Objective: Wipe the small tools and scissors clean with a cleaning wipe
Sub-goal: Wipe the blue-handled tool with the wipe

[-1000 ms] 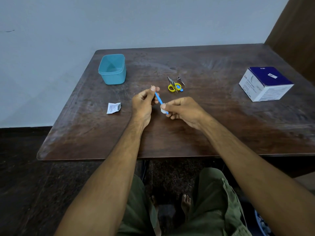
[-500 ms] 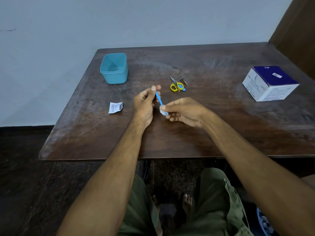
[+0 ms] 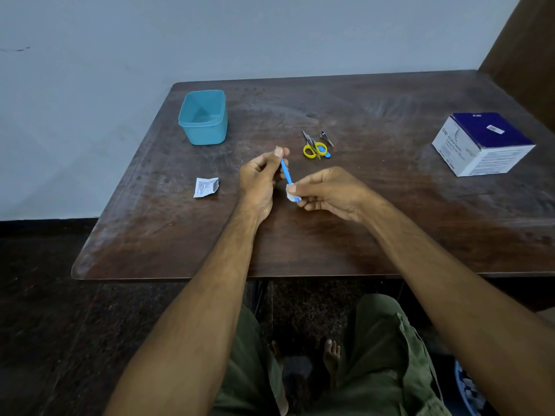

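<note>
My left hand (image 3: 260,183) pinches the upper end of a thin blue tool (image 3: 286,173) between thumb and fingers. My right hand (image 3: 327,192) pinches a small white cleaning wipe (image 3: 290,196) folded around the tool's lower end. Both hands hover over the middle of the dark wooden table (image 3: 330,235). Beyond them lie small scissors (image 3: 312,147) with yellow handles, a blue piece beside them, and a small metal tool (image 3: 326,137) just to their right.
A teal plastic container (image 3: 204,117) stands at the back left. A torn white wipe sachet (image 3: 205,187) lies left of my left hand. A white and blue box (image 3: 483,144) sits at the right. My knees and bare feet show below the table's front edge.
The wipe in my right hand has stayed near the tool's lower end, shifting only slightly. The view has drifted a little; the things on the table have not moved.
</note>
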The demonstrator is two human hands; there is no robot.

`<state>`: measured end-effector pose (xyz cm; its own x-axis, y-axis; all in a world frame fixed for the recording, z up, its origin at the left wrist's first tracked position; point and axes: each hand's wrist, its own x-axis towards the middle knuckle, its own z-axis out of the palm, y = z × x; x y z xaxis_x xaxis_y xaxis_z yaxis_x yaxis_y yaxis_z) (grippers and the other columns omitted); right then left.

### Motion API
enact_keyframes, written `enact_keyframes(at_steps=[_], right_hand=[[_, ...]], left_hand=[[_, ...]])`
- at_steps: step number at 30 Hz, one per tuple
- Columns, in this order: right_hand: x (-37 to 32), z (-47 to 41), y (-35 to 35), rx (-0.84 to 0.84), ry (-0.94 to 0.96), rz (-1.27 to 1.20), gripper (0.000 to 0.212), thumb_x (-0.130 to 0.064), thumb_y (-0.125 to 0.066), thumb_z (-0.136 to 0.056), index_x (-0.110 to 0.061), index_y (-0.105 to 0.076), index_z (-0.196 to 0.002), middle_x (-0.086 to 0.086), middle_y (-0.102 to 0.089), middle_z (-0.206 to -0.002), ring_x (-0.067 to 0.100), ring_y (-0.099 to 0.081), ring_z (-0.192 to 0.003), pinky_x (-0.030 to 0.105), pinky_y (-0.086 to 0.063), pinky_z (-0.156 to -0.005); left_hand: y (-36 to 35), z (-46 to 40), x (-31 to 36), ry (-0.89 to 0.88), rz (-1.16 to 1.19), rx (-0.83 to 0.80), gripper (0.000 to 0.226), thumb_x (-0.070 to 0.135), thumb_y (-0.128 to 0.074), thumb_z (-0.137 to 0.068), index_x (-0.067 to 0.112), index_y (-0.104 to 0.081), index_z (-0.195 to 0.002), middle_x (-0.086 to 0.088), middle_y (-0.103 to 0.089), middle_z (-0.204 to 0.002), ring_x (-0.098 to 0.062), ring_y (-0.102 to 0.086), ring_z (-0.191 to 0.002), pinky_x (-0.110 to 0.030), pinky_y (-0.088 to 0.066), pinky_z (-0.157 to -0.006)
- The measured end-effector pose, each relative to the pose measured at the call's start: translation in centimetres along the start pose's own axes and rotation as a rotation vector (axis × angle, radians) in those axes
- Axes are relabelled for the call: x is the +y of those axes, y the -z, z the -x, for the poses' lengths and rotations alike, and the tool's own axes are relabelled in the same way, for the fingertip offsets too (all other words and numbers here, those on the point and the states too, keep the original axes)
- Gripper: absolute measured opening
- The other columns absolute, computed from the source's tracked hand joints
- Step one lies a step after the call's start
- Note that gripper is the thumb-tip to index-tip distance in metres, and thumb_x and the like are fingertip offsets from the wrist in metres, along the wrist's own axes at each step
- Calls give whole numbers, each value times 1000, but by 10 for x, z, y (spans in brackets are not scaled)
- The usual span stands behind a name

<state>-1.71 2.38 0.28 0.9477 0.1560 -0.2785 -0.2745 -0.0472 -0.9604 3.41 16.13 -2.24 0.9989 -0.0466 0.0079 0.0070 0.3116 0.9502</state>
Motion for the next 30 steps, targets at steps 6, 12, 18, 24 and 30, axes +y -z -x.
enact_keyframes(at_steps=[6, 12, 18, 24, 30], right_hand=[[6, 0, -2, 287, 171, 55, 10, -16, -74, -82, -8, -74, -87, 6, -69, -72, 6, -58, -58, 15, -48, -56], [11, 1, -3, 347, 249, 168, 6, -20, -71, -86, -17, -75, -83, 3, -67, -66, 4, -58, -58, 16, -47, -55], [3, -4, 11, 575, 385, 84, 16, -20, -69, -87, -9, -75, -77, 10, -65, -67, 9, -55, -61, 23, -46, -57], [-14, -17, 8, 576, 469, 232, 20, -22, -68, -86, -7, -76, -76, -6, -66, -59, -1, -56, -57, 26, -46, -61], [-18, -29, -3, 545, 450, 215, 23, -19, -67, -86, -3, -75, -73, -8, -60, -53, 4, -52, -53, 28, -46, -58]], left_hand=[[-1, 3, -2, -20, -104, -117, 21, 19, -56, -97, 6, -71, -91, 0, -66, -69, -7, -58, -60, -19, -50, -62], [0, 4, -1, -24, -90, -112, 8, 8, -60, -93, 8, -67, -89, 1, -69, -69, -11, -62, -62, -21, -50, -62], [-6, 9, 1, -30, -116, -105, 3, 8, -61, -93, 7, -62, -91, -1, -73, -69, -12, -71, -63, -18, -52, -57], [-5, 10, 2, -35, -214, -137, 7, 9, -63, -92, 4, -67, -94, -1, -72, -68, -10, -68, -60, -17, -50, -54], [-4, 11, 3, -52, -219, -174, 6, 9, -63, -92, 5, -67, -90, 0, -72, -67, -10, -67, -59, -18, -50, -55]])
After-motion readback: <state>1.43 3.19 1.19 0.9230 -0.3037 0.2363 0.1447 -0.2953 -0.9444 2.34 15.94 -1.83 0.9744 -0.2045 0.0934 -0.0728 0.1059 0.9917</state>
